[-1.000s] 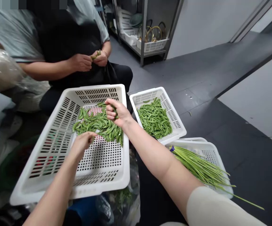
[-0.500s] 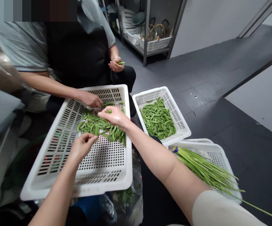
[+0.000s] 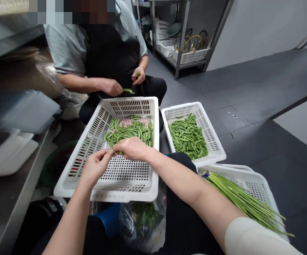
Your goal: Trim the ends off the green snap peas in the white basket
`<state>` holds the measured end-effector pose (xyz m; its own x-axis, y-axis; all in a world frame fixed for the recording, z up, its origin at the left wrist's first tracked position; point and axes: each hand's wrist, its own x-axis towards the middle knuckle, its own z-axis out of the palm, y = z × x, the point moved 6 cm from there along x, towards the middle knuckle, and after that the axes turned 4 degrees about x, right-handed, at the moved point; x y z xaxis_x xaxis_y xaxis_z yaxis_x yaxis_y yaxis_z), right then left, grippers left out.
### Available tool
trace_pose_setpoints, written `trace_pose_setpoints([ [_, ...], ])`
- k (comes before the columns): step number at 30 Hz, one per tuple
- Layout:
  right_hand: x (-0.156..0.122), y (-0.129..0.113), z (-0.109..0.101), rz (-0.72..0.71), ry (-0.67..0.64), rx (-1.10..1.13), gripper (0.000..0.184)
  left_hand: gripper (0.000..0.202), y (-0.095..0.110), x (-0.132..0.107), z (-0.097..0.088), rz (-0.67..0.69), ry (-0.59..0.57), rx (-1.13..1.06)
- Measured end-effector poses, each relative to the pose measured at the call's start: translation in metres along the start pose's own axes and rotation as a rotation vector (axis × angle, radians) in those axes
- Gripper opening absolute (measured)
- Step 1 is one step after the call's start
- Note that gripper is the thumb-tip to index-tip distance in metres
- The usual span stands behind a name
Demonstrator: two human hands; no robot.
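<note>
My left hand (image 3: 96,165) and my right hand (image 3: 133,148) meet above the near half of a large white slotted basket (image 3: 156,170). The fingers of both are pinched together at a green pea pod, mostly hidden between the fingertips. Green also shows under my right hand's curled fingers. Loose pea pods (image 3: 131,130) lie in the far half of this basket, just beyond my hands. To the right, a smaller white basket (image 3: 217,154) holds a heap of pea pods (image 3: 189,138).
Opposite sits a person in a dark apron (image 3: 112,60), holding a pod in one hand (image 3: 112,87) and something green in the other (image 3: 139,75). Long green stalks (image 3: 238,198) overhang a basket at lower right. A metal shelf (image 3: 181,42) stands behind; plastic bags (image 3: 143,223) lie below.
My hands have come together at a pod, the right moving back from over the pods. The other person's hand has left the basket with a pod. The view has shifted left.
</note>
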<state>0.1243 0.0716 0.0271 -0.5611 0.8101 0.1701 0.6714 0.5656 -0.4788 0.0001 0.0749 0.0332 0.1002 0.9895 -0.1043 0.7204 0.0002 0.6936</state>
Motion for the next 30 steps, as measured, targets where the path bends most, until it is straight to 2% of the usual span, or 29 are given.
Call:
trace_pose_setpoints([
  [6, 0.000, -0.006, 0.003, -0.033, -0.027, -0.077, 0.024, 0.025, 0.002, -0.001, 0.005, 0.011, -0.053, 0.124],
  [14, 0.000, -0.006, 0.000, -0.031, -0.026, -0.056, 0.024, 0.024, 0.003, 0.001, 0.007, 0.047, -0.039, 0.118],
  [17, -0.001, -0.009, -0.001, -0.070, -0.020, -0.004, 0.028, 0.024, 0.004, 0.001, 0.007, 0.019, -0.041, 0.069],
  [20, -0.001, -0.008, 0.000, -0.063, 0.005, 0.075, 0.028, 0.020, 0.003, 0.000, 0.007, -0.019, -0.059, -0.100],
  [22, 0.001, -0.004, -0.003, -0.039, 0.072, 0.219, 0.020, 0.016, -0.001, -0.001, 0.007, -0.059, -0.076, -0.203],
  [25, 0.001, 0.010, -0.016, 0.026, 0.260, 0.652, 0.005, 0.014, -0.017, -0.004, 0.008, -0.109, -0.073, -0.256],
  [28, -0.003, 0.031, -0.028, 0.142, 0.426, 1.086, 0.011, 0.018, -0.034, -0.010, 0.010, -0.139, -0.108, -0.230],
  [30, -0.005, 0.037, -0.027, 0.201, 0.413, 1.256, 0.017, 0.019, -0.037, -0.014, 0.012, -0.128, -0.155, -0.209],
])
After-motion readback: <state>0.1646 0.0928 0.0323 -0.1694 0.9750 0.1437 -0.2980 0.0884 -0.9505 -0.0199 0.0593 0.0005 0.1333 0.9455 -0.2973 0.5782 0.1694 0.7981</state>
